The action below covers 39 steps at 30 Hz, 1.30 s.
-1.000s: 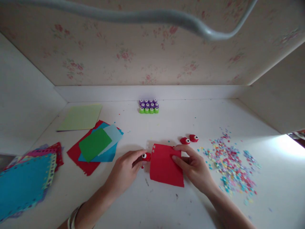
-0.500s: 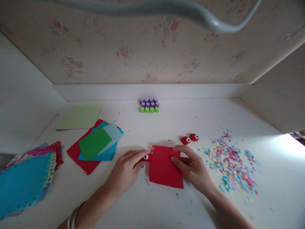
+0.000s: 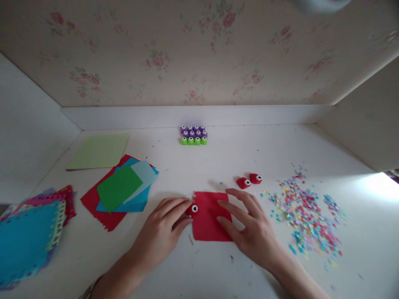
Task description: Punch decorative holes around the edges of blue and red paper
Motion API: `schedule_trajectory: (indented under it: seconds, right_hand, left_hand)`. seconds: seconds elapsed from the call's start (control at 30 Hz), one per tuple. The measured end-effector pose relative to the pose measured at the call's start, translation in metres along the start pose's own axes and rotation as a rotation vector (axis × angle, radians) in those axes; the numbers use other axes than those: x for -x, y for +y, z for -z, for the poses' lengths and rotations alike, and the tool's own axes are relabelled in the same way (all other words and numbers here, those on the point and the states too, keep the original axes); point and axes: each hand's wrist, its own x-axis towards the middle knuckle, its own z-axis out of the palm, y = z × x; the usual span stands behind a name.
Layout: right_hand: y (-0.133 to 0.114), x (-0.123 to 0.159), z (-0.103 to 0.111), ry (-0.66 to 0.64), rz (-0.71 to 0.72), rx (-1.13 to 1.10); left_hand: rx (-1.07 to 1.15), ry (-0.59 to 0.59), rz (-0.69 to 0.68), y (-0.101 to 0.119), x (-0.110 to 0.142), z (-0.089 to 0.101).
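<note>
A square sheet of red paper [image 3: 209, 226] lies on the white table in front of me. At its left edge sits a small red craft punch [image 3: 190, 211] with a white button that has a dark mark. My left hand [image 3: 163, 224] is closed on the punch, thumb below and fingers above. Small cut-outs show along the paper's upper left edge. My right hand [image 3: 249, 218] rests on the right side of the sheet, its fingers spread and lying over the paper. Beyond that hand stand two more red craft punches [image 3: 243, 182].
Purple and green craft punches [image 3: 193, 134] stand in rows near the back wall. Confetti [image 3: 311, 211] is scattered at the right. Layered coloured paper [image 3: 120, 187], pale green sheets [image 3: 99, 150] and punched sheets [image 3: 26, 236] lie at the left.
The red paper now lies flatter and straighter. My right hand has loosened from a pinch on its edge to spread fingers. The punch's button has come further into view, lower along the edge.
</note>
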Motion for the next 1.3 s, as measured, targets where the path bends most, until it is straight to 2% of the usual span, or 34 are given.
schedule_trajectory:
  seconds: [0.13,0.3,0.77,1.03,1.3]
  right_hand:
    - [0.001,0.001,-0.003,-0.175,0.106,0.063]
    - [0.002,0.0,-0.006,-0.264,0.111,0.103]
    - [0.006,-0.002,-0.005,-0.297,0.125,0.119]
    - [0.006,-0.002,-0.005,-0.274,0.106,0.089]
    - [0.002,-0.005,-0.003,-0.284,0.071,0.047]
  left_hand:
    - [-0.026,0.019,-0.017,0.004,0.0,0.001]
    - [-0.047,-0.002,-0.016,0.003,0.001,0.002]
    - [-0.051,-0.041,0.016,-0.001,0.001,0.003]
    - [-0.035,-0.026,0.018,-0.001,-0.002,0.001]
    - [0.035,-0.074,0.186,0.013,-0.011,0.014]
